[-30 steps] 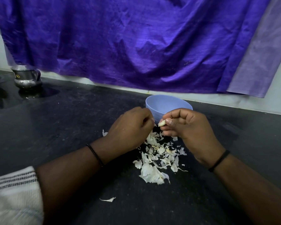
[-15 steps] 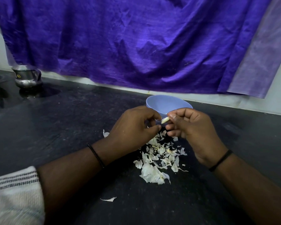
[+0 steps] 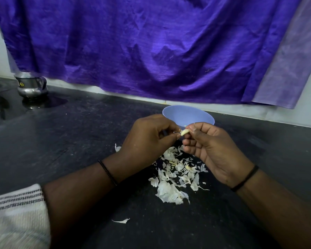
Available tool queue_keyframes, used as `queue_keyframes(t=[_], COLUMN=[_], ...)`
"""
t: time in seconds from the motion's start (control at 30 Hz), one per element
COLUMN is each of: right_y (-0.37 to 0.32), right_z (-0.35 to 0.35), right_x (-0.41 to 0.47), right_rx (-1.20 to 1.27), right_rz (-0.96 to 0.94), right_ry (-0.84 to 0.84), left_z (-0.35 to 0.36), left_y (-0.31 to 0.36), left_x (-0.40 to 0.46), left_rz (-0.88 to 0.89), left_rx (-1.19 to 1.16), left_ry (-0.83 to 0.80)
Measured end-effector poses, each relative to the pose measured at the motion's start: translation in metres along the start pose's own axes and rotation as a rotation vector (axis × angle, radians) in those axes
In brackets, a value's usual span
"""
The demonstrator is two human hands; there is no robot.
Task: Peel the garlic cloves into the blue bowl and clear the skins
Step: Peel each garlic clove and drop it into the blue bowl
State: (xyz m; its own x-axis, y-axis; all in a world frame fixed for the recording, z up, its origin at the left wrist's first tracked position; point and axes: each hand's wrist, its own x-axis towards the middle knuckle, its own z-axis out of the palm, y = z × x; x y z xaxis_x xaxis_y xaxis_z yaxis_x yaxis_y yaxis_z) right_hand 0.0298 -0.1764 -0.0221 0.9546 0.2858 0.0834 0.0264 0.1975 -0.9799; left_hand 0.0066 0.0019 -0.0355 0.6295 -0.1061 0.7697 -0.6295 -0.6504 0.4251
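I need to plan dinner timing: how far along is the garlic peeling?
Done: a pile of skins lies on the counter, so several cloves look peeled. In hand: the right hand pinches a garlic clove while the left hand picks at it, before the blue bowl. Left: clearing the skins.

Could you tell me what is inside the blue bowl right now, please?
The blue bowl shows mostly bare inner wall, with a small pale bit, perhaps garlic, near its front edge. The hands and the garlic clove cover the bowl's bottom.

Dim indoor light, soft sheen on the purple cloth (image 3: 151,51), wide-angle bending at edges, sleeve (image 3: 16,212) blurred
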Motion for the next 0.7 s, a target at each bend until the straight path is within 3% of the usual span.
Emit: queue_keyframes(t=[0.7], right_y=[-0.0008], right_z=[0.01], right_x=[-0.0048], right_rx=[0.074], right_rz=[0.0], right_ry=[0.051], left_z=[0.0024], left_y=[0.0031], left_x=[-0.0009], left_rz=[0.031], left_rx=[-0.005], left_ry=[0.026])
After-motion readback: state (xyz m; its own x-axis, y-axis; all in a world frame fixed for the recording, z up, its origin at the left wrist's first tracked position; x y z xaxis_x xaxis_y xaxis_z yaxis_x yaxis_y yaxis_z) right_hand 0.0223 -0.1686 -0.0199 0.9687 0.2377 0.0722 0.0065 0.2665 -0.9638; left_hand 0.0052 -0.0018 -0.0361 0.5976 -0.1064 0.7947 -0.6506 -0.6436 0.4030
